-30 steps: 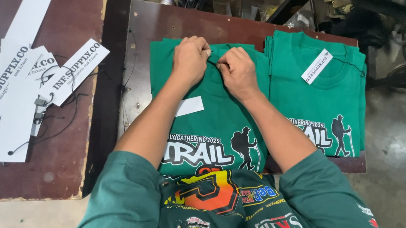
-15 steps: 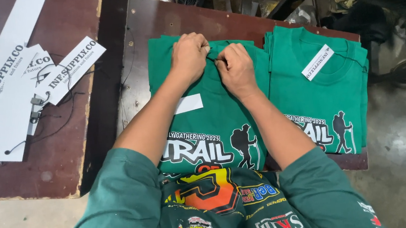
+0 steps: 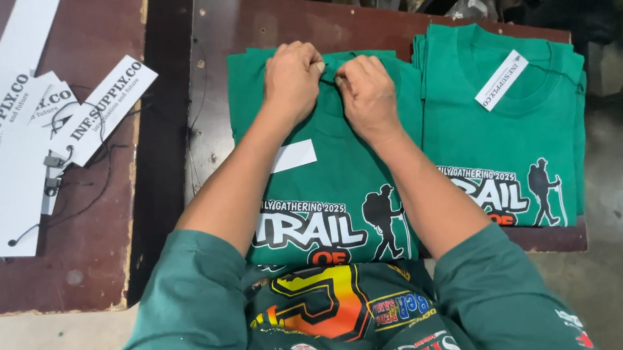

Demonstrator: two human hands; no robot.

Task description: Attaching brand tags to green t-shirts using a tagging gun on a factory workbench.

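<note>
Head view: both hands — left hand [image 3: 291, 78], right hand [image 3: 366, 93] — pinch green shirt [image 3: 343, 187] collar (pointing away).

One head-worn camera looks steeply down, close over the table [image 3: 237, 30].

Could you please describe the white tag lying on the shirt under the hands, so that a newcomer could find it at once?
On the dark brown table lie two stacks of green shirts; take the left stack, where the left hand and right hand pinch the collar. The tag lies beside the left forearm. It is plain white, whereas the right stack's tag shows print.
</note>
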